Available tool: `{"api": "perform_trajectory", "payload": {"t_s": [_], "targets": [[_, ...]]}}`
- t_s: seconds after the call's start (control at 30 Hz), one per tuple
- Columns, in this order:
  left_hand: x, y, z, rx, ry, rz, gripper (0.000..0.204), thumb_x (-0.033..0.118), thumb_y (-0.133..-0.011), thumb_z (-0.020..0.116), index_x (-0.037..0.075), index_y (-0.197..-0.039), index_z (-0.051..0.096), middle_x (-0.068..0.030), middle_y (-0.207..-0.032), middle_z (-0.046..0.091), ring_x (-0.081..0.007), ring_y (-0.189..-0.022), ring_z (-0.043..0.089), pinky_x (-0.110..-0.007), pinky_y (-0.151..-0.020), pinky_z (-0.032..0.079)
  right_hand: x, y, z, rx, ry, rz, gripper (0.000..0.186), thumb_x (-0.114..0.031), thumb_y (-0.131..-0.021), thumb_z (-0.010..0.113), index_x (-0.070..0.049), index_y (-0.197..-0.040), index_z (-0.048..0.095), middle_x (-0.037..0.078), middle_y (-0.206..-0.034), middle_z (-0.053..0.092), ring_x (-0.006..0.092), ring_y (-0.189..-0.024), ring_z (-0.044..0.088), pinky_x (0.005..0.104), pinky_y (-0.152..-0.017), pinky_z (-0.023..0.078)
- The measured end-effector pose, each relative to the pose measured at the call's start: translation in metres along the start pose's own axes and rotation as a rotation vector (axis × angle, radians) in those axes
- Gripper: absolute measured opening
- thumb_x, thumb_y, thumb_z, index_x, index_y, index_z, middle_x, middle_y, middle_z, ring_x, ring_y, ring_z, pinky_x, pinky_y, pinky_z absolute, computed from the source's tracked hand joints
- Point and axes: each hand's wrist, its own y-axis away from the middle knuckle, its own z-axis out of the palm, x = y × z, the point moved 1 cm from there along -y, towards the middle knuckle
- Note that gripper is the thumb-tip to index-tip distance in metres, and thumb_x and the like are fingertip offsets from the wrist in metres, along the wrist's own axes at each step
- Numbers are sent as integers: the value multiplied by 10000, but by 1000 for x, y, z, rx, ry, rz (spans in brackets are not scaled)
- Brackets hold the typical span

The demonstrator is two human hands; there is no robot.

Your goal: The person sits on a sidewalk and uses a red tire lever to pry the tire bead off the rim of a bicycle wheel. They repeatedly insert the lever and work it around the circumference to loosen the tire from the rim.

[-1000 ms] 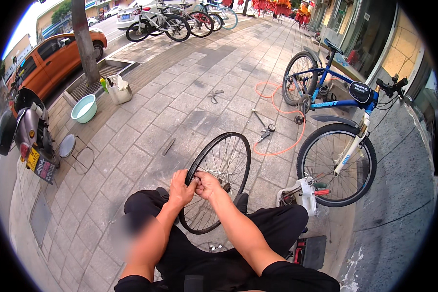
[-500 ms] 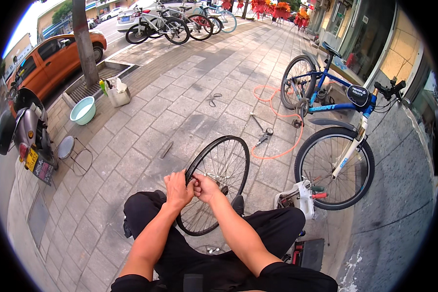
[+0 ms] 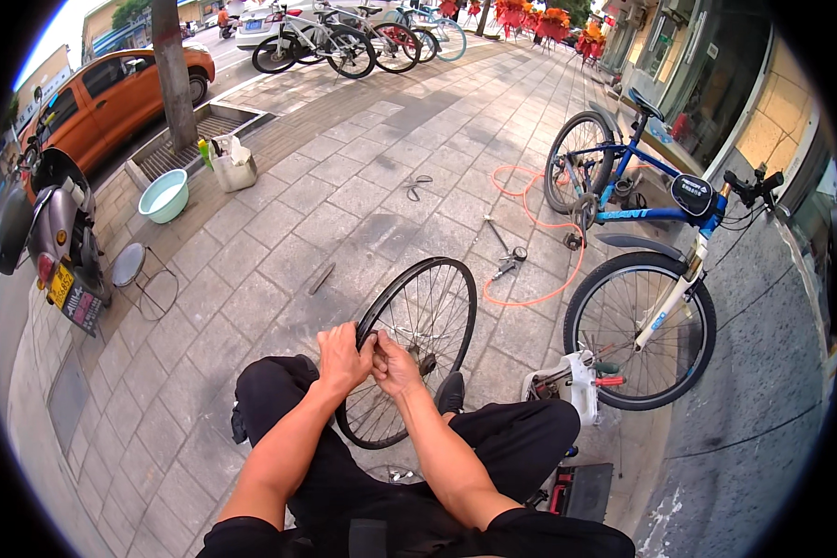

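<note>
A spoked bicycle wheel (image 3: 427,364) with a black outer edge stands tilted between my legs. On its near left edge, my left hand (image 3: 341,355) is closed, fingers wrapped over the top. Close beside it, my right hand (image 3: 395,365) is closed too, its thumb and fingertips pinched against the wheel's edge by the left thumb. My fingers cover the spot where they press, so any small part there is hidden.
A blue bicycle (image 3: 656,214) leans along the wall at right. A pressure gauge (image 3: 519,253) on an orange hose (image 3: 539,302) lies on the paving. Nearer are a white tool container (image 3: 581,386) and a red-black case (image 3: 581,493). A stool (image 3: 129,265) and green basin (image 3: 165,197) stand left.
Both hands stay at the same part of the wheel; the right fingers have shifted slightly, with the thumb now higher on the edge. The view has turned a little.
</note>
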Motion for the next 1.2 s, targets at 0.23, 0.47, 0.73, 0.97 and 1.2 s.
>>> {"api": "perform_trajectory", "payload": {"t_s": [0.23,0.47,0.73,0.97,1.2], "targets": [[-4,2,-1,11,40,9,294,222,-887,770,-15,-999,637,-189,-880,671,-404,-877,632,-494,-829,397,4,-2,-3,-5,-5,-17,277,-360,-1006,727,-85,-1009,694,-27,-768,598,57,-504,401,225,-406,282],[0,3,-6,-47,96,34,312,228,-883,785,-1,-1025,627,-190,-883,658,-406,-883,624,-481,-825,403,-7,2,15,153,170,6,268,-339,-1053,643,-110,-915,643,-36,-657,528,57,-436,385,226,-377,267],[3,-1,-6,-46,125,81,343,189,-856,774,6,-1095,609,-190,-930,633,-398,-946,614,-483,-839,387,-34,-8,37,333,215,278,164,-232,-1018,584,-169,-872,622,-71,-597,522,59,-400,364,243,-360,231],[5,-4,-10,14,17,33,272,253,-862,765,40,-891,599,-152,-836,649,-374,-795,635,-460,-812,371,-28,16,27,19,157,128,298,-434,-1084,553,-158,-1015,642,-27,-824,653,100,-647,555,297,-571,423],[14,-5,-8,-36,99,3,235,198,-870,756,27,-930,607,-175,-854,627,-408,-795,598,-467,-775,378,-18,-13,-2,97,239,97,188,-249,-1040,577,-133,-907,643,-19,-709,610,113,-549,525,283,-467,365]]}}
